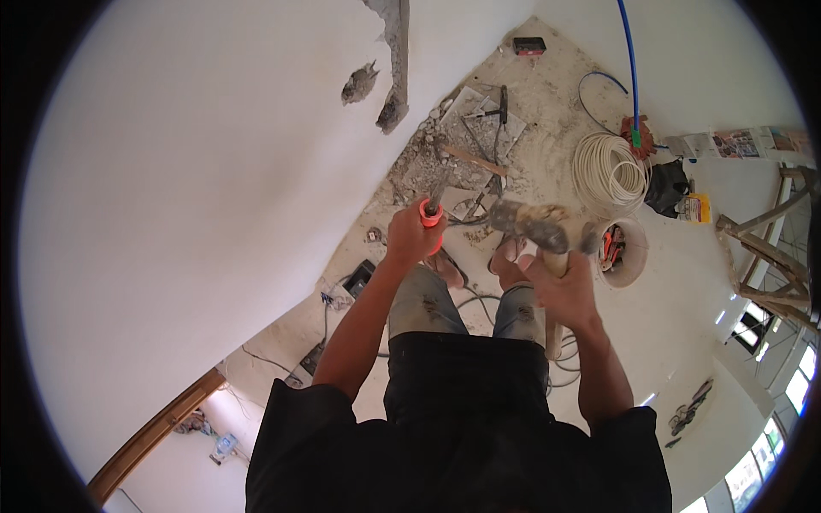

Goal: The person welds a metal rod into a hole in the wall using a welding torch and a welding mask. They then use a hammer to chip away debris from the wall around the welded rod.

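Note:
My left hand [409, 235] is closed round a cold chisel [440, 190] with an orange hand guard. The chisel's steel end points up and away from me, apart from the white wall [197, 171]. In my right hand [566, 292] is a club hammer [537, 224], gripped by its wooden handle. Its heavy, worn head is slightly blurred and sits to the right of the chisel, not touching it. Farther off, the wall has a rough chiselled groove [398, 60] and a separate broken hole [359, 84].
Rubble [412, 167] lies along the wall's foot, near a hammer [503, 104] on the floor. To the right are a coil of pale cable [590, 175], a bucket [634, 267] holding tools, a black bag [667, 188] and a wooden frame [761, 244]. A blue conduit [631, 60] stands beyond.

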Tool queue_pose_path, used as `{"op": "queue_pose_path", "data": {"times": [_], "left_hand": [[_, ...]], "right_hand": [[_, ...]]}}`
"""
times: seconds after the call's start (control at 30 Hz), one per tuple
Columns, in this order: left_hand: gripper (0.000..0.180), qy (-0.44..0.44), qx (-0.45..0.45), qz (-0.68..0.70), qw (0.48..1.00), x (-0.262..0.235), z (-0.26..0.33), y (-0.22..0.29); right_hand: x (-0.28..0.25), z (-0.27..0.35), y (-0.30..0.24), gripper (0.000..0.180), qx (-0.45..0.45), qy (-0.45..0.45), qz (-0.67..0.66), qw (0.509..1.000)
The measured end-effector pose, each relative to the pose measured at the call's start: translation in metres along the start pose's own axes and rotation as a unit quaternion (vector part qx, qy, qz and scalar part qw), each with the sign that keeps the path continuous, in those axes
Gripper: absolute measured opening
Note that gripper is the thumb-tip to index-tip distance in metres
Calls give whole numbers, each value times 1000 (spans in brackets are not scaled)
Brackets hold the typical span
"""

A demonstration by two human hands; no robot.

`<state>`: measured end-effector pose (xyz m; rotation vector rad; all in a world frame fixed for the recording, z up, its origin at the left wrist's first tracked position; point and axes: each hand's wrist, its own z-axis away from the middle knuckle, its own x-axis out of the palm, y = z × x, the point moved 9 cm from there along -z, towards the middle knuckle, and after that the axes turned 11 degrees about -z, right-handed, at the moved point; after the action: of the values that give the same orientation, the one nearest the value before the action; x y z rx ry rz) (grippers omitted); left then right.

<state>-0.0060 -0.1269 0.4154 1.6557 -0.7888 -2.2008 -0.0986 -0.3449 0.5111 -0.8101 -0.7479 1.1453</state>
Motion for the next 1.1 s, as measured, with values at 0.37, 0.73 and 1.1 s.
{"op": "queue_pose_path", "data": {"times": [0.37, 0.73, 1.1], "left_hand": [[24, -51, 125, -165, 977, -13, -43, 6], [8, -57, -290, 451, 842, 170, -112, -154], [16, 92, -103, 690, 711, 235, -274, -231]], "right_hand": [[11, -53, -32, 19, 50, -95, 283, 953], [28, -218, 97, 21, 80, 70, 39, 994], [26, -375, 310, 19, -71, 97, -247, 961]]}}
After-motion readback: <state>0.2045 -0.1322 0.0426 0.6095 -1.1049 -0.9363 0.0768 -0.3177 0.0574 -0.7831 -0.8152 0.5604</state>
